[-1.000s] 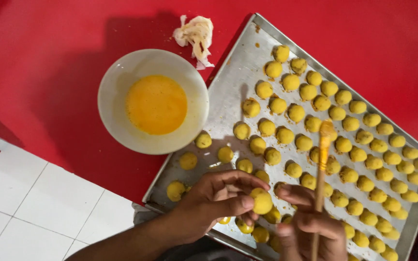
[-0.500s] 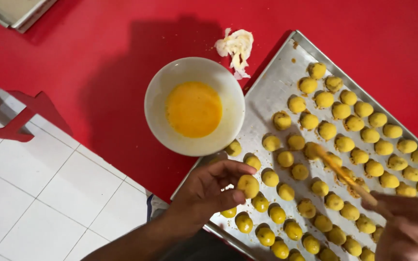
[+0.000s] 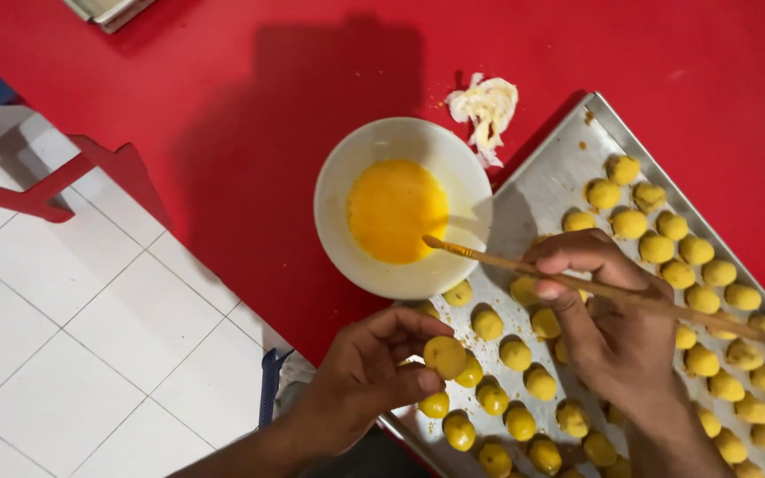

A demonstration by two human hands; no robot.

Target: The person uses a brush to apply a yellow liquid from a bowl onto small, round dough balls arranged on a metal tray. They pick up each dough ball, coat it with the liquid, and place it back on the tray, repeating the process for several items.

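Brush back at the egg bowl, one dough ball lifted off the tray.

Since a second ago the right hand swung from over the tray to 10 o'clock; its fingers pinch a thin wooden brush whose tip now rests on the white bowl rim, over the glossy orange-yellow beaten egg, so a reload looks under way. Left hand has thumb and fingertips closed round one smooth round yellow dough ball, held just above the tray's 7 o'clock corner. Metal baking tray, dull, scuffed, carries rows of matte and shiny balls. Crumpled pale scrap at 12 o'clock of the bowl, on the red table.
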